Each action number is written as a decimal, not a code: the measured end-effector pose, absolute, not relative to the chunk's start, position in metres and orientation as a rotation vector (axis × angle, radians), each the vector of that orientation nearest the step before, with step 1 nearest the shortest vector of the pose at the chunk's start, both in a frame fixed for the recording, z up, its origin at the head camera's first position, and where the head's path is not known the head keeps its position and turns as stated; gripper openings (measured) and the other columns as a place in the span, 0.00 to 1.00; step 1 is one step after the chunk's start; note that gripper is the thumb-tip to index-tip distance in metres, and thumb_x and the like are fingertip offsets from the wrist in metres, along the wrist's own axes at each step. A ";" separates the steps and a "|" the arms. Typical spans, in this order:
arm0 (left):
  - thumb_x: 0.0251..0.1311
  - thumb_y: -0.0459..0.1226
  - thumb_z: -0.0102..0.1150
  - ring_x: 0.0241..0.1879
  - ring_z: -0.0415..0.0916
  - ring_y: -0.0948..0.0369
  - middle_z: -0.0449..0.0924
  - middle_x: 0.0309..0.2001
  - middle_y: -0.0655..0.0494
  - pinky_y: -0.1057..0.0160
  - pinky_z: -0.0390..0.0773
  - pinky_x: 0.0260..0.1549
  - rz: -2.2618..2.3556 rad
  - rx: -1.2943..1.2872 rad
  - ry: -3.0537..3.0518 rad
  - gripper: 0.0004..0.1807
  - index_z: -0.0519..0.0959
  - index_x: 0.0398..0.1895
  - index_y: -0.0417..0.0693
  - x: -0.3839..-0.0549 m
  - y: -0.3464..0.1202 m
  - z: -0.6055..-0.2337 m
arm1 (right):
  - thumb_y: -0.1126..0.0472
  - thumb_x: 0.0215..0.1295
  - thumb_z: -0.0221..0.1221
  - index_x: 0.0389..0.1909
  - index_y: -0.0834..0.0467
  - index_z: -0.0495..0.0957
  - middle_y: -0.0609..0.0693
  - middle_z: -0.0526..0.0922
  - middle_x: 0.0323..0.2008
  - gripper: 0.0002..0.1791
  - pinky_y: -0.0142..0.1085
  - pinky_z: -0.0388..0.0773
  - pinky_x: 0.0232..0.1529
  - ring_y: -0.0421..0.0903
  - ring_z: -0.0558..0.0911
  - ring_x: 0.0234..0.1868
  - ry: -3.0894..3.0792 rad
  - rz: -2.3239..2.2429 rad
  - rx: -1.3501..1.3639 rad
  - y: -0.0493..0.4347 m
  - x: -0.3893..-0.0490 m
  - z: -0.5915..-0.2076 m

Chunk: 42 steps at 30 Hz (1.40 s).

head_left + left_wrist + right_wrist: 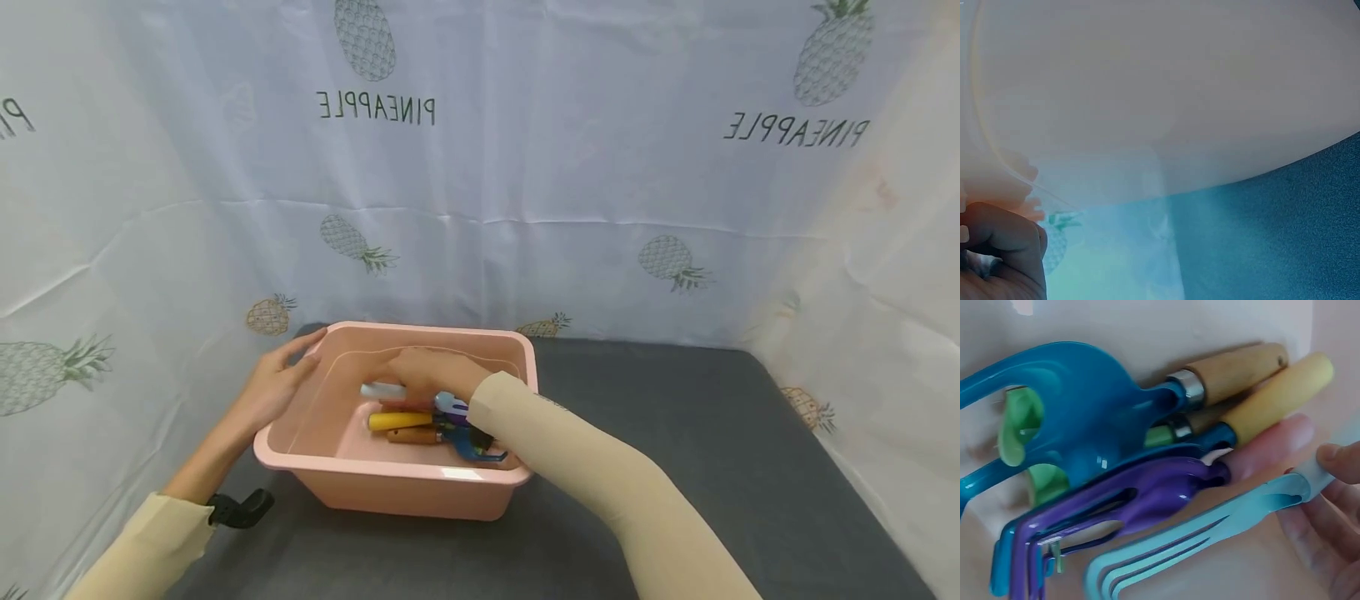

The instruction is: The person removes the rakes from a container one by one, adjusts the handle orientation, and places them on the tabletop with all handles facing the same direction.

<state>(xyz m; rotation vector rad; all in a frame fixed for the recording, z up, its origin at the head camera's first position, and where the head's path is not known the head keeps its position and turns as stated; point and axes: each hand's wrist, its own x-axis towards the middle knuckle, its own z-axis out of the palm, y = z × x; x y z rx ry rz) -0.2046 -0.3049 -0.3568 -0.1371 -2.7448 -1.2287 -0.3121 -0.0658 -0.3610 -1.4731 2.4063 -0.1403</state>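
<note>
A pink plastic basin (pixel 397 492) stands on the dark tabletop. My left hand (pixel 272 387) grips its left rim; the left wrist view shows curled fingers (pixel 1010 234) at the basin's edge. My right hand (pixel 431 368) reaches down inside. There it pinches the pale handle of a light blue hand rake (pixel 1235 515) between thumb and fingers. Beside that rake lie a purple hand rake (pixel 1160 487) with a pink handle and a blue pronged garden tool (pixel 1091 406) with a wooden handle. A yellow handle (pixel 1288 397) lies between them, and green tool parts (pixel 1022 428) show underneath.
A dark grey cloth (pixel 675 442) covers the table, extending to the right of the basin. White curtains with a pineapple print (pixel 480 167) hang behind and on both sides. A black wrist strap (pixel 240 508) is on the left forearm.
</note>
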 end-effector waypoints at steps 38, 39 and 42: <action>0.83 0.46 0.41 0.21 0.75 0.69 0.71 0.65 0.23 0.66 0.78 0.29 -1.290 -0.148 -2.728 0.30 0.59 0.81 0.46 -0.206 -0.306 -0.356 | 0.73 0.67 0.57 0.80 0.36 0.60 0.46 0.67 0.24 0.45 0.29 0.62 0.26 0.42 0.65 0.24 2.351 -0.260 -1.537 -0.055 -0.290 -0.280; 0.83 0.46 0.42 0.22 0.76 0.68 0.70 0.66 0.24 0.67 0.78 0.29 -1.286 -0.144 -2.728 0.30 0.60 0.81 0.46 -0.206 -0.307 -0.356 | 0.74 0.67 0.56 0.80 0.36 0.60 0.46 0.65 0.23 0.45 0.29 0.61 0.26 0.42 0.64 0.23 2.359 -0.260 -1.547 -0.053 -0.288 -0.275; 0.82 0.46 0.42 0.37 0.83 0.60 0.66 0.72 0.28 0.70 0.79 0.34 -1.284 -0.137 -2.723 0.29 0.61 0.81 0.46 -0.205 -0.307 -0.357 | 0.74 0.68 0.55 0.80 0.37 0.61 0.47 0.65 0.24 0.44 0.29 0.61 0.27 0.43 0.64 0.24 2.372 -0.259 -1.566 -0.047 -0.283 -0.262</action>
